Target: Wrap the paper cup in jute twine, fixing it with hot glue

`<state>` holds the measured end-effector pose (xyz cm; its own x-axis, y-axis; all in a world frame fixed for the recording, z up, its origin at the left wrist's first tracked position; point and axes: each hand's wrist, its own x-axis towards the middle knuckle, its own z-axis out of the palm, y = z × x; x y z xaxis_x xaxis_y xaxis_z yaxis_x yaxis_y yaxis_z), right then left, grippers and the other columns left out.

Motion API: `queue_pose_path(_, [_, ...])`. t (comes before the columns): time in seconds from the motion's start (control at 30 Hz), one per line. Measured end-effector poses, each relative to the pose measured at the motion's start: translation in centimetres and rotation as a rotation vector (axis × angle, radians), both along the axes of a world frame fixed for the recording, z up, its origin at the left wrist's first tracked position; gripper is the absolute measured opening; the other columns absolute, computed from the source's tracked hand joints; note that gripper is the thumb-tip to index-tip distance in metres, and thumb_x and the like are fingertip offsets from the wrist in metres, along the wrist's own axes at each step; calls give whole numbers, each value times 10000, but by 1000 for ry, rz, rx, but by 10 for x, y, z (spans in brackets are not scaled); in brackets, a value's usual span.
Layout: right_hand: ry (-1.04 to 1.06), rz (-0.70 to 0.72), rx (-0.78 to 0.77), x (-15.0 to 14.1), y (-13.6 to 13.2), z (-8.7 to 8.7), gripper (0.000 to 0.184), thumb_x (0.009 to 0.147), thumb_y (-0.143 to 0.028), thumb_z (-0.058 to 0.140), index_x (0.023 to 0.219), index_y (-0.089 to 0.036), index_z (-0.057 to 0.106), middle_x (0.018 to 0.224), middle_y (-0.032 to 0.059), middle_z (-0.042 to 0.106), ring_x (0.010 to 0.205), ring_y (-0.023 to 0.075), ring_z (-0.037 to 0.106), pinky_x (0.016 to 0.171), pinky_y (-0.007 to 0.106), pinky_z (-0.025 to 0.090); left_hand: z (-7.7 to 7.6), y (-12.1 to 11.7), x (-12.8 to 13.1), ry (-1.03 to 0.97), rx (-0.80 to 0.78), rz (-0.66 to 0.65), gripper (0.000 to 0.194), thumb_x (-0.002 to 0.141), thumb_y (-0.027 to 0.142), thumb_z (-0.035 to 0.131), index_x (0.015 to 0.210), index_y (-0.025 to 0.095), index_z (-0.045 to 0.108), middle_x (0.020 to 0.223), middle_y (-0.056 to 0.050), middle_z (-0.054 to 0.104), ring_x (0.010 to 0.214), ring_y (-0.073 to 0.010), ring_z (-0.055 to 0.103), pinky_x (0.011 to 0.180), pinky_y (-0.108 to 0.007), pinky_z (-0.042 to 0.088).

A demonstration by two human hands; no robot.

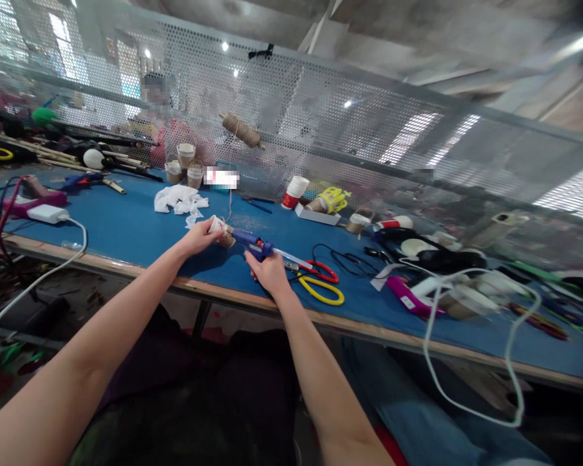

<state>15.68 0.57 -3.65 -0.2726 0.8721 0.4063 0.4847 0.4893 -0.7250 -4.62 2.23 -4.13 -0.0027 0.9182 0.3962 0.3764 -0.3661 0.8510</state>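
My left hand (199,237) is closed around a small paper cup (218,226), tilted above the blue table; its lower part (227,240) looks brown, like twine wrapping. In my right hand (268,270) is a blue hot glue gun (252,243), a clear glue stick (291,257) jutting from its back end. The gun's nozzle points left and is at the cup; whether it touches cannot be made out. Scissors (323,288) with red and yellow handles lie just right of my right hand. Crumpled white tissue (179,199) lies behind my left hand.
Twine-wrapped cups (195,175) stand at the back, near a twine spool (241,131) on the mesh panel. A red-and-white cup stack (295,192) is behind the gun. Purple power strips (411,298) and white cables occupy both sides. Another person's leg (418,408) shows lower right.
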Motion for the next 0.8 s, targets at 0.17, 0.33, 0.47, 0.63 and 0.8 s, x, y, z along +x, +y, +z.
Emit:
queue_pose_path(0.17, [-12, 4, 25, 0, 0, -1, 247, 721, -331, 523, 510, -206, 495, 332, -27, 468, 317, 141, 501, 438, 271, 465, 0, 0, -1, 90, -29, 0, 232, 830, 295, 521, 965, 112, 566, 924, -46, 604, 813, -169, 580, 748, -350, 475])
queue_pose_path(0.33, [-26, -2, 51, 0, 0, -2, 241, 724, -327, 524, 516, -213, 485, 338, -25, 475, 334, 151, 515, 467, 285, 478, 1, -1, 0, 96, -12, 16, 243, 763, 302, 506, 895, 112, 582, 786, -20, 627, 732, -165, 550, 750, -302, 437])
queue_pose_path(0.47, [-44, -4, 70, 0, 1, -3, 234, 726, -317, 518, 519, -214, 480, 338, -25, 474, 355, 157, 528, 490, 289, 482, 2, -2, 0, 86, -7, 21, 269, 737, 321, 481, 877, 113, 577, 779, -28, 625, 726, -170, 544, 725, -287, 434])
queue_pose_path(0.63, [-74, -2, 93, 0, 1, -3, 207, 723, -302, 516, 537, -213, 495, 334, -28, 468, 380, 163, 537, 487, 279, 473, 1, 0, 0, 67, -6, 28, 276, 714, 342, 480, 845, 118, 574, 766, -28, 619, 729, -177, 543, 717, -290, 433])
queue_pose_path(0.8, [-103, -2, 96, 0, 1, -1, 226, 732, -310, 506, 525, -221, 491, 337, -16, 473, 417, 182, 562, 501, 289, 476, 0, 1, 0, 36, -10, 33, 278, 702, 353, 486, 834, 127, 578, 757, -25, 624, 718, -177, 548, 716, -295, 436])
